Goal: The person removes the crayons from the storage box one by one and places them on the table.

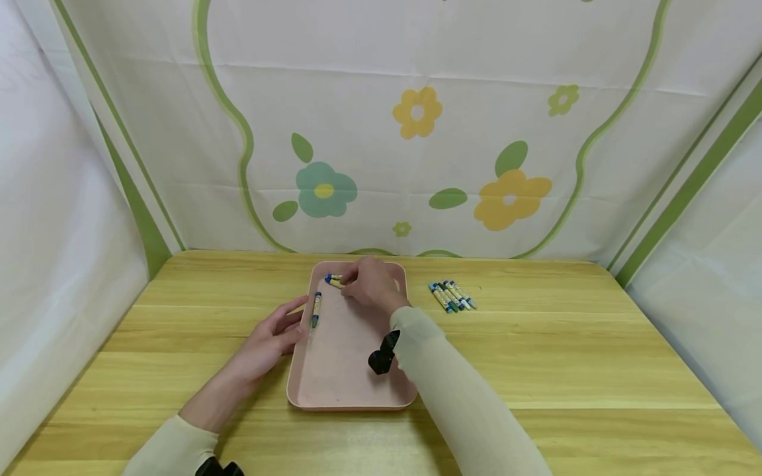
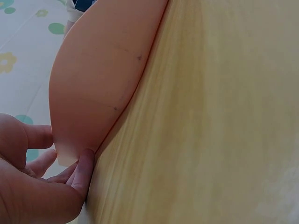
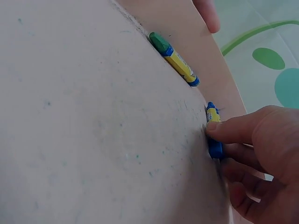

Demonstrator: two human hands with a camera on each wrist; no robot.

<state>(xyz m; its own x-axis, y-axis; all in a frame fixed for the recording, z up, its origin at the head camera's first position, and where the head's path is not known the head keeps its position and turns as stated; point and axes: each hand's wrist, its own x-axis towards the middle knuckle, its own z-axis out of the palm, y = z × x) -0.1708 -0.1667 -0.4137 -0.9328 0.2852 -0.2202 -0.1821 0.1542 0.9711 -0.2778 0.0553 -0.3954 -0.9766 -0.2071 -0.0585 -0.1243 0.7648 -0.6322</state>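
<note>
While your right hand (image 1: 372, 285) pinches a crayon (image 3: 214, 131) at the tray's (image 1: 333, 370) 12 o'clock, your left hand (image 1: 270, 337) rests relaxed against its 9 o'clock rim.

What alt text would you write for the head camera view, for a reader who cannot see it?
A person's right hand pinches a blue crayon at the far end of a pink rectangular plastic tray on a wooden table. The left hand touches the tray's left rim; more crayons lie to the right.
</note>
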